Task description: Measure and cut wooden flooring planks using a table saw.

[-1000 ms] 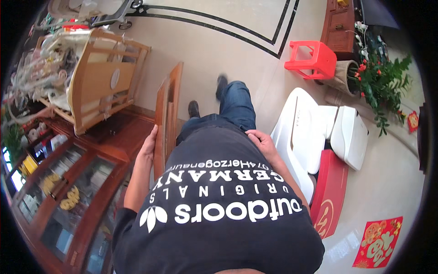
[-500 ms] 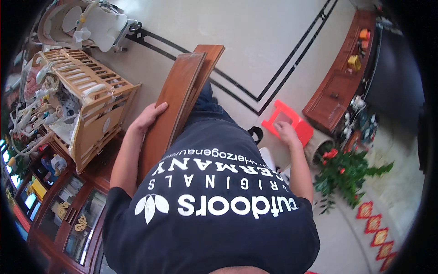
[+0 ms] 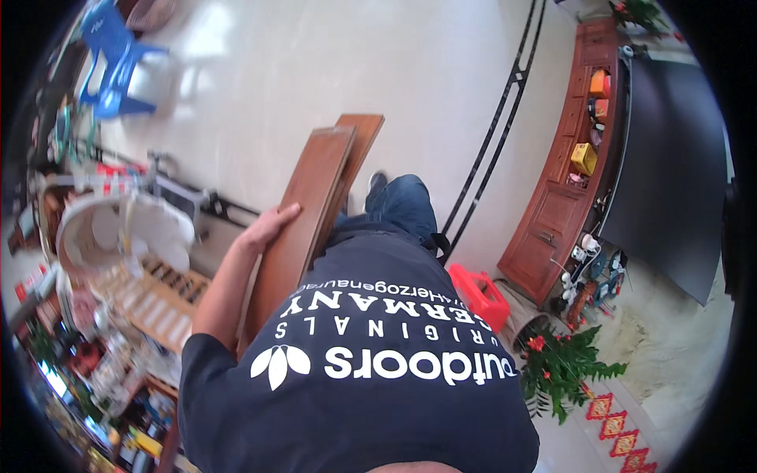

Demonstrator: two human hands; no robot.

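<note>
Two long reddish-brown wooden planks (image 3: 307, 185) lean upright along my left side, one overlapping the other. My left hand (image 3: 272, 225) is closed on their outer edge, thumb lying on the face of the nearer plank. Its other fingers are hidden behind the wood. The lower ends of the planks disappear beside my black T-shirt (image 3: 355, 418). My right hand and forearm do not show. On my right, a red plastic stool (image 3: 479, 296) is partly covered by my shirt.
Ahead lies pale tiled floor (image 3: 315, 63) with dark inlaid lines. A long wooden cabinet (image 3: 540, 213) runs along the right, near a potted plant (image 3: 564, 363). To the left stand a slatted wooden crib (image 3: 158, 303), a stroller (image 3: 126, 232) and a blue chair (image 3: 118, 67).
I have walked forward, so the crib and stroller sit lower in view and a blue chair appears. My right hand has left view. The planks stay in my left hand.
</note>
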